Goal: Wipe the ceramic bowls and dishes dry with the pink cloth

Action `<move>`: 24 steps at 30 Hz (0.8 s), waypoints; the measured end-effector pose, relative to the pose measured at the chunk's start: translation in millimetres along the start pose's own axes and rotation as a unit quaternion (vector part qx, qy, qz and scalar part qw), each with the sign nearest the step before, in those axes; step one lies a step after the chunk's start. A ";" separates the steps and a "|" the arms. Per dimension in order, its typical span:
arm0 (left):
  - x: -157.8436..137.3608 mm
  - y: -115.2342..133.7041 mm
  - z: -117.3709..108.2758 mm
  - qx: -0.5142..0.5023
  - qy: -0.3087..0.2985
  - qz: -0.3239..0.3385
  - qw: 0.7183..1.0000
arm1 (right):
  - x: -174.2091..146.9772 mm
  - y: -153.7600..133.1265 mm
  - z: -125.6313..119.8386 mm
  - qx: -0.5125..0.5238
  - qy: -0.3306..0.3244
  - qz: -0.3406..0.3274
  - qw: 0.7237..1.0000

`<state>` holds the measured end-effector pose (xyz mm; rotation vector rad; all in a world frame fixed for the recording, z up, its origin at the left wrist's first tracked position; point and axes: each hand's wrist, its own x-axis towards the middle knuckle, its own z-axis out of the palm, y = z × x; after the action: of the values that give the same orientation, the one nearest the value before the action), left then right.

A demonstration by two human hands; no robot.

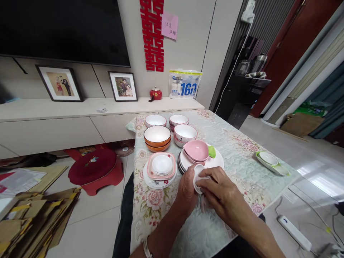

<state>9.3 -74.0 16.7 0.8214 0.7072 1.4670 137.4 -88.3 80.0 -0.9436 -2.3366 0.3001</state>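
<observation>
My left hand is closed around a small white dish, tilted on its side just above the near edge of the table. My right hand pinches a thin white cloth against the inside of that dish; whether it is fabric or tissue I cannot tell. Just behind my hands, pink leaf-handled bowls rest on a stack of white plates. To the left, small white dishes sit on a pink-rimmed square dish over flowered plates.
Orange bowls and white red-rimmed bowls stand in stacks farther back. A green-edged leaf dish holding a small white dish lies near the right edge of the flowered tablecloth. A red stool stands left of the table.
</observation>
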 end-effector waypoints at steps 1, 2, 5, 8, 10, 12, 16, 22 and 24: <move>0.5 -0.7 -1.8 0.015 0.000 0.009 1.000 | 1.3 2.2 1.8 -0.023 0.016 -0.008 1.000; 0.9 -1.6 -4.0 0.036 0.004 0.022 0.999 | 2.8 4.5 4.4 -0.046 0.037 -0.018 0.998; 2.5 -4.6 -10.4 0.109 0.025 0.069 0.991 | 6.4 11.1 14.1 -0.095 0.087 -0.052 0.990; 3.4 -4.1 -11.7 0.155 0.025 0.097 0.983 | 6.7 13.6 22.4 -0.112 0.125 -0.048 0.985; 2.9 -0.1 -9.4 0.161 0.001 0.099 0.982 | 5.0 11.4 25.1 -0.100 0.146 -0.020 0.984; 1.8 5.5 -6.6 0.183 -0.022 0.113 0.976 | 3.0 7.2 24.5 -0.058 0.139 0.022 0.988; 0.1 12.7 -3.5 0.250 -0.020 0.179 0.951 | 1.9 -0.1 13.8 0.106 0.061 0.109 0.986; -1.9 10.1 -3.2 0.205 -0.023 0.130 0.970 | 0.1 -3.0 1.7 0.270 0.008 0.146 0.952; -2.1 7.4 -4.9 0.168 -0.002 0.079 0.983 | -3.4 -3.2 6.3 0.217 0.013 0.095 0.971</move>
<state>1.1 -76.3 19.9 1.1596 0.9185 1.5072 133.8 -92.9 74.8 -0.9379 -2.0351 0.8326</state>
